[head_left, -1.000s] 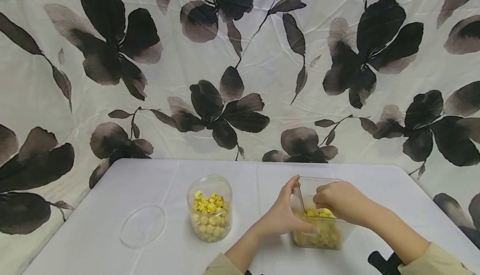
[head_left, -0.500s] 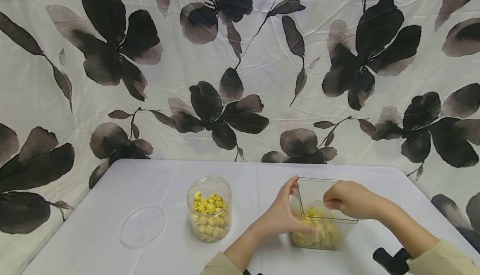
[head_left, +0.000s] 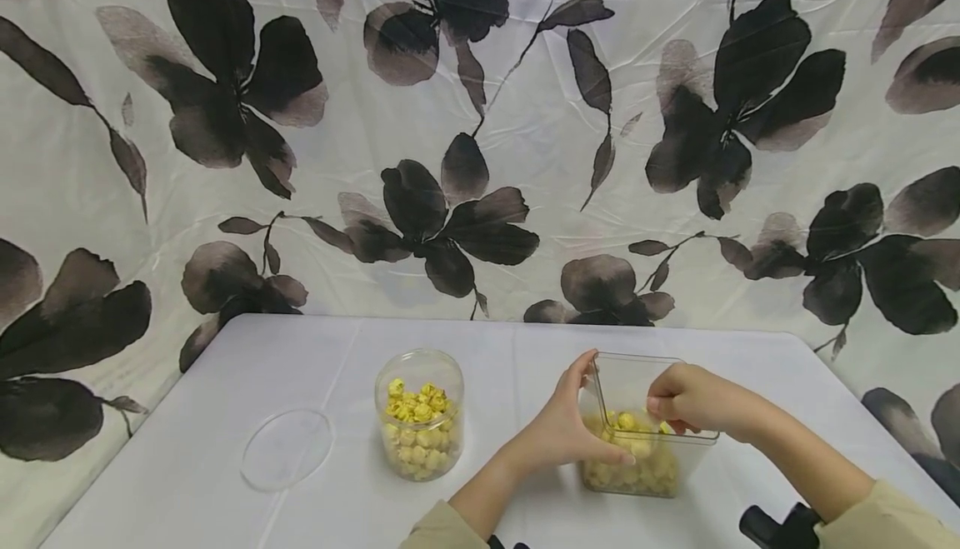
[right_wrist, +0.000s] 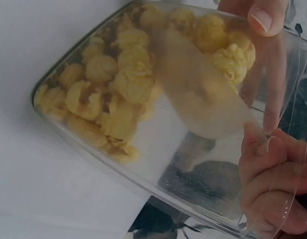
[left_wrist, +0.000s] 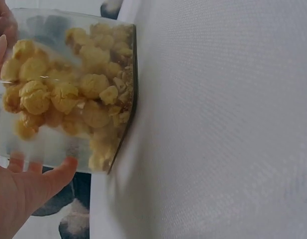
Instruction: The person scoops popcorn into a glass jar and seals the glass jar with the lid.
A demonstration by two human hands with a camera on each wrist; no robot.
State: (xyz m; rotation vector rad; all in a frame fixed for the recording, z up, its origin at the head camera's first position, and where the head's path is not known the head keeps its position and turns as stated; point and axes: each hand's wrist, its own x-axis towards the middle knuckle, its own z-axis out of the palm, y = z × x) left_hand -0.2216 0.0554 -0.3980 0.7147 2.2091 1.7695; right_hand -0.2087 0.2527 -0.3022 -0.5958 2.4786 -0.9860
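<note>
Standing upright, square clear tub [head_left: 637,449] opening upward, left hand [head_left: 566,432] gripping its side, right hand [head_left: 693,403] curled inside

Round popcorn jar [head_left: 419,426] w/ clear lid [head_left: 287,450] beside, floral backdrop [head_left: 480,132]

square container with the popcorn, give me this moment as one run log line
left hand: grips square container | right hand: fingers curled at its rim, over popcorn | round jar: open, part full | lid: flat on table
</note>
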